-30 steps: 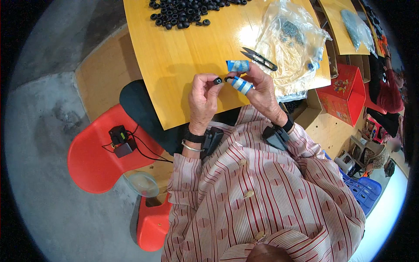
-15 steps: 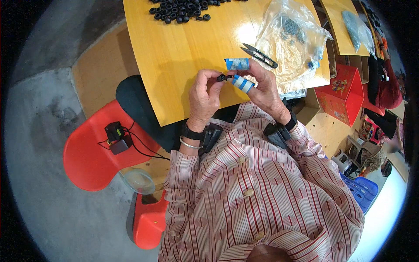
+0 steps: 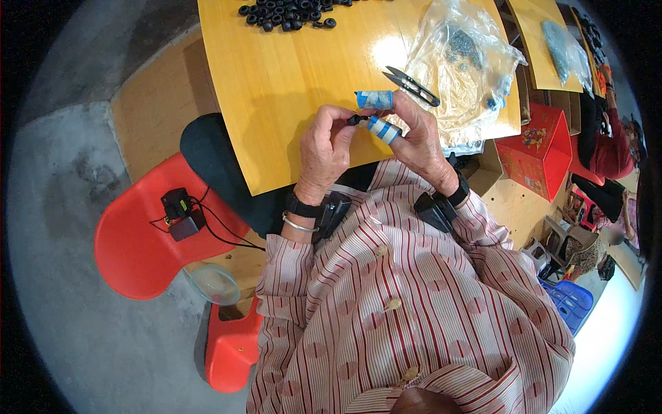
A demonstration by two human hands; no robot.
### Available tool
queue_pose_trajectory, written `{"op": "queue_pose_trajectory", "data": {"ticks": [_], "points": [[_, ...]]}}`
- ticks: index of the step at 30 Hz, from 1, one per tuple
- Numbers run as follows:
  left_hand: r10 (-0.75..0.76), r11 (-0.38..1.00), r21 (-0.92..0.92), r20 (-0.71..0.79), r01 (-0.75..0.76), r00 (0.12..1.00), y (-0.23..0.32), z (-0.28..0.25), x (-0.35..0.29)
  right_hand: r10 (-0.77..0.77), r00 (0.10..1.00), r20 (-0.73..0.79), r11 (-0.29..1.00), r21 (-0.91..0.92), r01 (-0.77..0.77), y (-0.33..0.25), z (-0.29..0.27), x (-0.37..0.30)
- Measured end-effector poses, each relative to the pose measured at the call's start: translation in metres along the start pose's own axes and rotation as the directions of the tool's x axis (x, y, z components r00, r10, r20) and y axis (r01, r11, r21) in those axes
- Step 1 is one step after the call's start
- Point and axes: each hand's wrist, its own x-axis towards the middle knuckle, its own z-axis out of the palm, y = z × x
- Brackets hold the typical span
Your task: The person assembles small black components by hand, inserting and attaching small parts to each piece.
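Note:
Close to the table's front edge, my left hand [image 3: 324, 153] pinches a small black ring-like part [image 3: 354, 120] between thumb and forefinger. Opposite it is my right hand [image 3: 422, 138], its thumb and forefinger wrapped in blue and whitish tape. Those taped fingertips close on the right end of the same dark part, whose details are too small to make out. Just beyond the right hand lie black thread snips [image 3: 412, 85], blades pointing up and left. A heap of similar black ring-like parts [image 3: 286, 12] rests at the table's far left.
A clear plastic bag [image 3: 441, 103] with small dark pieces spreads over the right of the yellow table [image 3: 276, 76]. Beside the table stand a red box [image 3: 538, 152] and, at left, a red chair [image 3: 138, 228] carrying black devices with cables. Other people sit far right.
The black part has turned slightly between my fingertips. My hands keep nearly the same place; the whole view has shifted a little.

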Motion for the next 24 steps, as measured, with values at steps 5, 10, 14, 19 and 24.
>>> {"op": "queue_pose_trajectory", "data": {"ticks": [5, 10, 14, 19, 24], "points": [[0.015, 1.000, 0.009, 0.015, -0.015, 1.000, 0.0005, 0.0001, 0.0006, 0.015, 1.000, 0.009, 1.000, -0.005, -0.015, 0.0001, -0.0014, 0.0001], [0.015, 1.000, 0.009, 0.019, -0.016, 1.000, -0.0002, -0.0011, 0.0005, 0.028, 1.000, -0.002, 0.998, 0.050, -0.028, 0.0024, 0.0024, -0.0008], [0.004, 1.000, 0.013, 0.026, -0.004, 1.000, 0.0006, -0.0011, 0.0000, 0.062, 0.998, 0.010, 0.994, 0.091, -0.063, 0.0019, 0.0035, -0.0015], [0.061, 0.993, 0.098, 0.031, -0.064, 0.998, 0.0019, -0.0015, -0.0002, 0.106, 0.994, 0.039, 0.980, 0.165, -0.111, 0.0050, 0.0022, -0.0025], [0.115, 0.990, 0.083, 0.039, -0.118, 0.993, 0.0021, -0.0008, 0.0001, 0.199, 0.977, 0.081, 0.947, 0.243, -0.213, 0.0044, 0.0016, -0.0034]]}}
